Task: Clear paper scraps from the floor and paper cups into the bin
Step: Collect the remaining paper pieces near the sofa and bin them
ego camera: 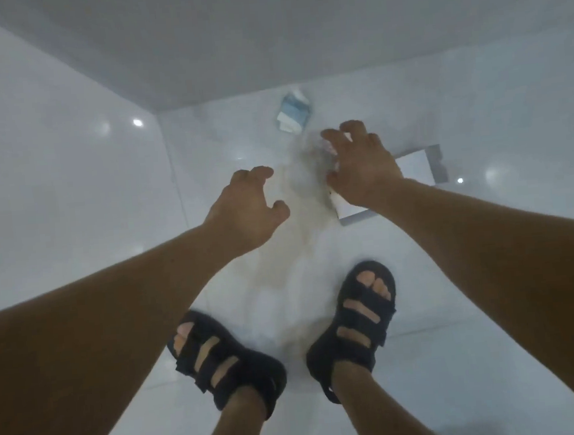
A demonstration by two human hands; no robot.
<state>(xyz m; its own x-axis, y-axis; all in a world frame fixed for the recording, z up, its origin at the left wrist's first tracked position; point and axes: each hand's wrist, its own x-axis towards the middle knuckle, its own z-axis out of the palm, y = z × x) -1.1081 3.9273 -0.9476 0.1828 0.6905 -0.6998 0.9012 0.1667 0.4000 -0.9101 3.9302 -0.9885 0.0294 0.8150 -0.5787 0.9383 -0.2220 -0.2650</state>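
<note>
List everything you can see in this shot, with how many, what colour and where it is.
paper scrap: one, blue and white, crumpled on the floor by the wall, beyond the hands
paper sheet: one, white with a grey edge, flat on the floor, partly under the right hand
floor: white glossy tiles
stain: one, brownish, on the floor between the hands
wall: grey-white, top of the view
sandals: two, black, on the feet
left hand: empty, fingers loosely curled, above the floor
right hand: fingers spread over the sheet; whatever is under the fingertips is too blurred to identify
</note>
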